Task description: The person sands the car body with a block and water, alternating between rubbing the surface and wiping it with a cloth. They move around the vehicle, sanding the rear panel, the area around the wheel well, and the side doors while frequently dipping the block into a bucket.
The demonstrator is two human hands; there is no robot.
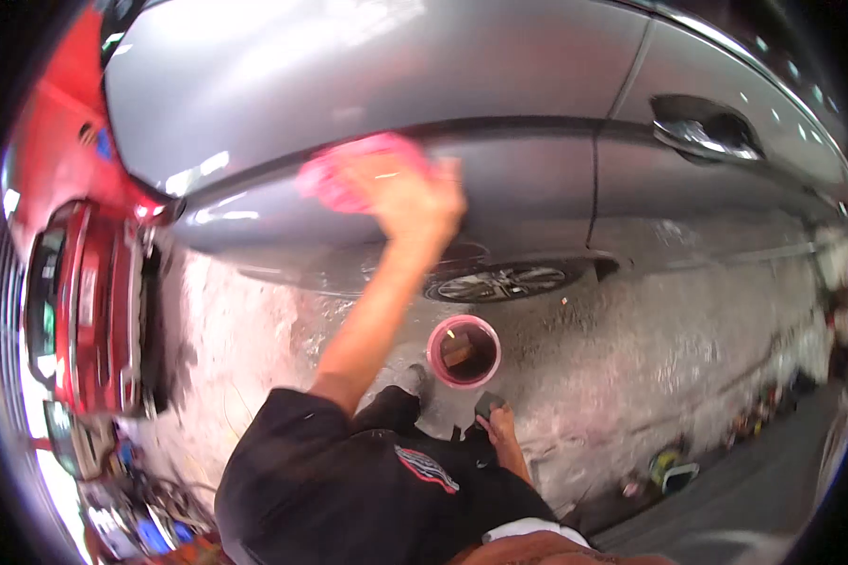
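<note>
My left hand (415,202) is stretched out to the grey car's side panel (528,169), closed on a bunched pink cloth (334,176). The cloth overlaps the dark crease line along the panel; hand and cloth are blurred by motion. Low by my body, my right hand (504,426) grips a small dark grey block (488,405). Just ahead of that hand a pink bucket (432,350) stands on the floor, with a brown block (457,349) inside it.
A door handle (707,132) juts from the car at upper right, and a wheel (504,281) shows below the panel. At left is a red vehicle (89,311). Assorted items (669,471) lie along the floor at lower right. The concrete floor (631,348) looks wet.
</note>
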